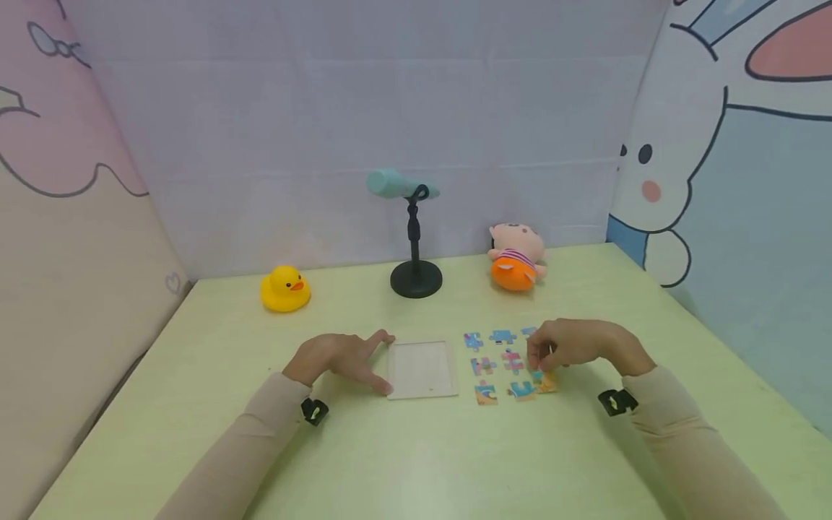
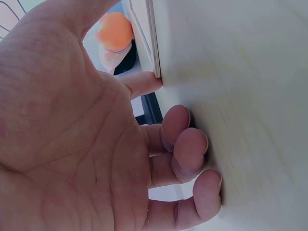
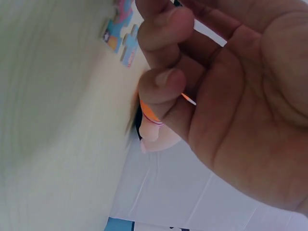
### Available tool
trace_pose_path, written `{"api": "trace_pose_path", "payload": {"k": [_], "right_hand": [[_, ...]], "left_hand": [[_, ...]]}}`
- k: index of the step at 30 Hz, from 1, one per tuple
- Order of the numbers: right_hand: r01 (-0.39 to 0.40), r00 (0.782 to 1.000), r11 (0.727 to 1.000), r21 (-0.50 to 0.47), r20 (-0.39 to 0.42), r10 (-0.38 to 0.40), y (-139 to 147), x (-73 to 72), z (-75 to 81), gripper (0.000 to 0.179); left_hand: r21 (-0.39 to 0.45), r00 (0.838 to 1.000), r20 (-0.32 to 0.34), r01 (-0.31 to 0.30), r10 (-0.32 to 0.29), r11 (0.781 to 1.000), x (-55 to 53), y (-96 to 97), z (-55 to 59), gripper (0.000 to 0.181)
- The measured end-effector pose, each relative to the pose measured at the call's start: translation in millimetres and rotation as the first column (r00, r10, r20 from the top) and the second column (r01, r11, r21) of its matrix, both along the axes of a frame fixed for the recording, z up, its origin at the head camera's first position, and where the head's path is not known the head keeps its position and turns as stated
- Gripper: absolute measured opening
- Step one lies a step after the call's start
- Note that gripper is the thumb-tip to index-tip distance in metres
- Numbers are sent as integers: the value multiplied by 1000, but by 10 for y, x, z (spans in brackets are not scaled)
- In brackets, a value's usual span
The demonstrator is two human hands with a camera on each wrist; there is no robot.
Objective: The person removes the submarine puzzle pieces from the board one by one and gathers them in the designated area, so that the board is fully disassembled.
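My left hand (image 1: 344, 357) lies at the left side of a pale, shallow puzzle tray (image 1: 422, 398). Its thumb and forefinger stretch apart to the two left corners, and in the left wrist view one fingertip (image 2: 153, 83) touches a corner. The other fingers bend loosely at the table. To the right of the tray lie several loose jigsaw pieces (image 1: 513, 361) in rows. Over the right-hand column, my right hand (image 1: 565, 343) points its bent fingers down, hiding part of it; I cannot tell whether they pinch a piece. An orange-and-blue piece (image 1: 547, 383) shows just below the fingertips.
Behind the tray a light-blue hair-dryer-shaped object (image 1: 390, 183) sits on a black stand (image 1: 416, 280). A yellow rubber duck (image 1: 284, 290) is at the back left, and a plush toy (image 1: 515, 271) in orange lies at the back right. Walls border the table (image 1: 416, 462).
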State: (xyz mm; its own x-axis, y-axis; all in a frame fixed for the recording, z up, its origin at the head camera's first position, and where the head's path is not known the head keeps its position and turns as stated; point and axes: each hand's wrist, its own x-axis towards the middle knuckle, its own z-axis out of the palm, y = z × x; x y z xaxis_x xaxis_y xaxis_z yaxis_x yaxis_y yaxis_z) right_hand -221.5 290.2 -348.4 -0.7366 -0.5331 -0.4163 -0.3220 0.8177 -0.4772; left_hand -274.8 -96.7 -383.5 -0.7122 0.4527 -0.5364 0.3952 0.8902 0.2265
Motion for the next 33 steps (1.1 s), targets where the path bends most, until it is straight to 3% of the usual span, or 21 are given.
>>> {"api": "trace_pose_path", "payload": {"k": [6, 13, 25, 33], "right_hand": [[14, 1000, 1000, -17, 9, -14, 34, -4, -66, 12], [30, 999, 999, -18, 29, -30, 38, -4, -145, 12], [76, 996, 996, -51, 52, -74, 126, 22, -120, 7], [66, 997, 994, -84, -36, -69, 96, -15, -111, 6]], "left_hand": [[14, 1000, 0, 3, -3, 1000, -49, -26, -7, 96], [5, 1000, 8, -15, 15, 1000, -4, -78, -50, 96], [26, 999, -23, 45, -45, 999, -44, -94, -25, 95], [73, 998, -28, 53, -52, 996, 10, -129, -92, 89]]}}
